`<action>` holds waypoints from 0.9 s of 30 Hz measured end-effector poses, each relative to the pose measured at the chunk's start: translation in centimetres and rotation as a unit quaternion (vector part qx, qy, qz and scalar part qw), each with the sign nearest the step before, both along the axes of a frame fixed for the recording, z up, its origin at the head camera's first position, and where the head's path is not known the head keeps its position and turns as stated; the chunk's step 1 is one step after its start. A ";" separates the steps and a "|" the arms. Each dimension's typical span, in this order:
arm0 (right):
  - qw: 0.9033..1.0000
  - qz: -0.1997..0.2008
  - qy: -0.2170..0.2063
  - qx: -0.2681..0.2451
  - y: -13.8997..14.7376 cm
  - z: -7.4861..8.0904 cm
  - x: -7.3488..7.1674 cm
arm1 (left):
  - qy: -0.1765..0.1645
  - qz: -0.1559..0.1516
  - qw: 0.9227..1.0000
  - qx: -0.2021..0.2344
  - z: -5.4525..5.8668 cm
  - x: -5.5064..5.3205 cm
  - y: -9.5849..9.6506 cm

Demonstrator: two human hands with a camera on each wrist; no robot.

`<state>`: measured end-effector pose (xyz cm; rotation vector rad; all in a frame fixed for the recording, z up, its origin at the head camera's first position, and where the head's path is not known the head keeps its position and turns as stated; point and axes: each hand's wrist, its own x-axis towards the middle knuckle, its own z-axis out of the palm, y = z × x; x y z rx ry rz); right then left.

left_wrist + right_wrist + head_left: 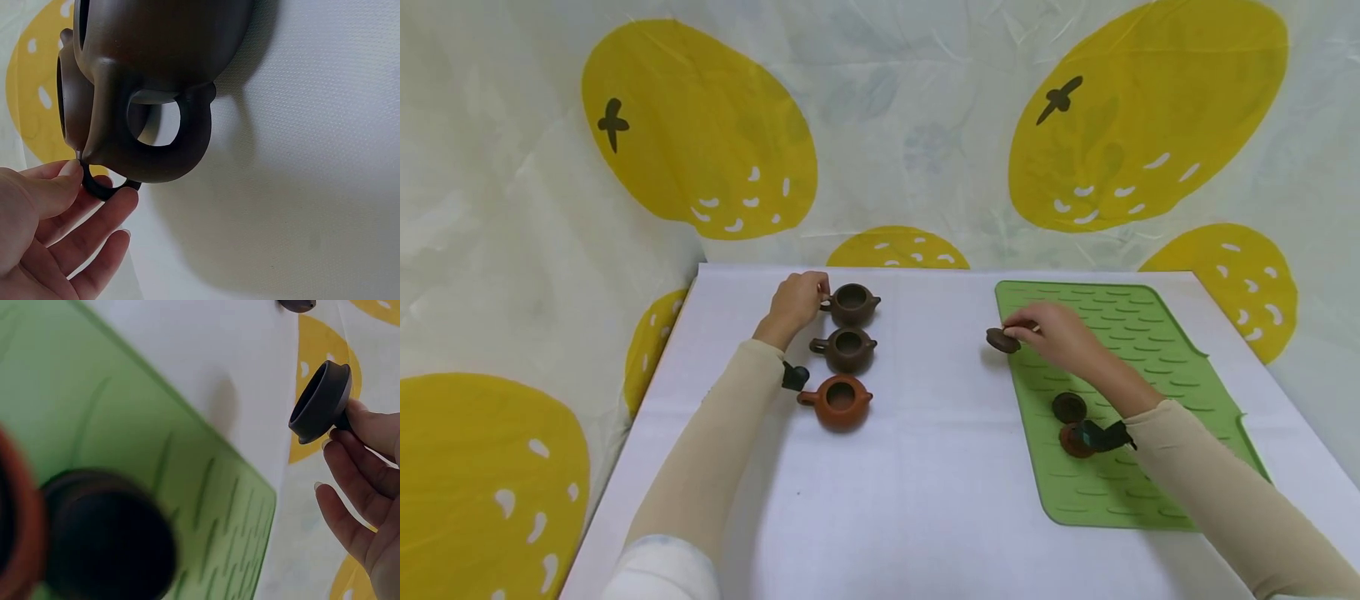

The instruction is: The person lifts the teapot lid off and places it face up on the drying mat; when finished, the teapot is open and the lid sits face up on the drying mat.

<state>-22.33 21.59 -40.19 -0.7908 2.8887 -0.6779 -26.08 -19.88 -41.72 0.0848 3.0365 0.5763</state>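
Note:
My left hand (797, 302) grips the handle of the farthest dark brown teapot (852, 306), which stands lidless on the white table. Thumb and fingers pinch that handle in the left wrist view. A second dark brown teapot (848, 350) and a reddish-orange teapot (841, 403) stand nearer in the same row, both lidless, spouts to the right. My right hand (1054, 332) pinches a dark brown teapot lid (324, 400) by its knob. The lid hangs tilted above the table by the left edge of the green mat (1112, 500), its hollow underside showing in the right wrist view.
On the green mat lie another dark lid (1069, 407) and a reddish lid (1075, 442), the latter partly hidden by the right wrist camera (1105, 435). A white cloth with yellow fruit shapes (700, 125) hangs behind and beside the table.

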 end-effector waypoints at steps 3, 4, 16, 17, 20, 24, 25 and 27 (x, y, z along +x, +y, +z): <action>1.000 -0.012 -0.005 0.002 1.0 -0.2 0.8 | 0.001 0.000 1.000 0.005 0.0 0.0 -0.1; 1.000 -0.014 -0.007 0.004 1.3 -0.3 1.0 | 0.002 0.000 1.000 0.007 0.0 0.0 -0.1; 0.999 -0.041 -0.011 0.014 4.5 -1.7 2.6 | 0.004 -0.001 1.000 -0.002 0.0 -0.2 0.0; 0.999 -0.044 -0.012 0.013 4.7 -1.8 2.7 | 0.005 0.000 1.000 -0.002 0.0 -0.2 0.0; 0.999 -0.050 -0.014 0.012 5.1 -2.1 3.0 | 0.005 0.000 1.000 -0.002 0.1 -0.2 0.0; 0.999 -0.051 -0.010 0.014 5.5 -2.7 3.5 | 0.000 -0.002 1.000 -0.005 0.1 -0.2 0.1; 0.999 -0.049 -0.009 0.013 5.6 -2.8 3.6 | -0.001 -0.002 1.000 -0.007 0.1 -0.2 0.0; 0.999 -0.047 -0.006 0.013 5.7 -3.0 3.7 | -0.003 -0.003 1.000 -0.008 0.1 -0.2 0.1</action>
